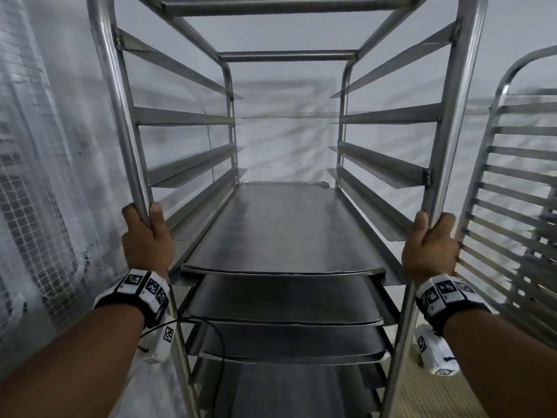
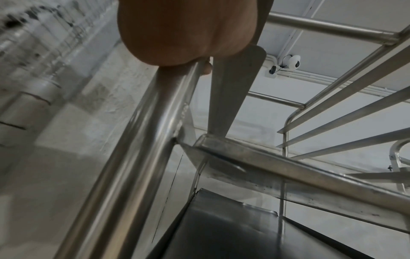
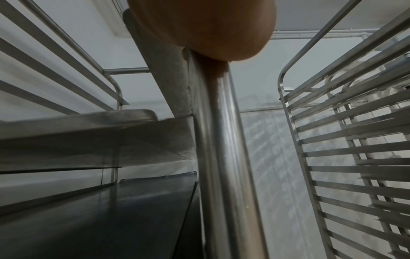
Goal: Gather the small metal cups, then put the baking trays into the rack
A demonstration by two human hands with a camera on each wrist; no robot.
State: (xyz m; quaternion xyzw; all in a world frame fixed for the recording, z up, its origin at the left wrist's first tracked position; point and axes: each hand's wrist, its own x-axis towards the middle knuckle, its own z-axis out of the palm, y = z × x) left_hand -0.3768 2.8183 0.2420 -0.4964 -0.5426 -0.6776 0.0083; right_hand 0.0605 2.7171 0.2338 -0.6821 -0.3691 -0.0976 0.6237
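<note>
A tall steel rack fills the head view, with angled side runners. Several flat baking trays lie in it, one above another; the top tray rests at about hand height. My left hand grips the rack's front left post, thumb and fingers wrapped round the tube. My right hand grips the front right post the same way. In the left wrist view the palm sits against the post. The right wrist view shows the palm on its post. No small metal cups are in view.
A second, empty rack stands close on the right, nearly touching my right hand, also seen in the right wrist view. A grey wall stands behind the rack, and a blurred mesh surface lies to the left. Upper runners hold nothing.
</note>
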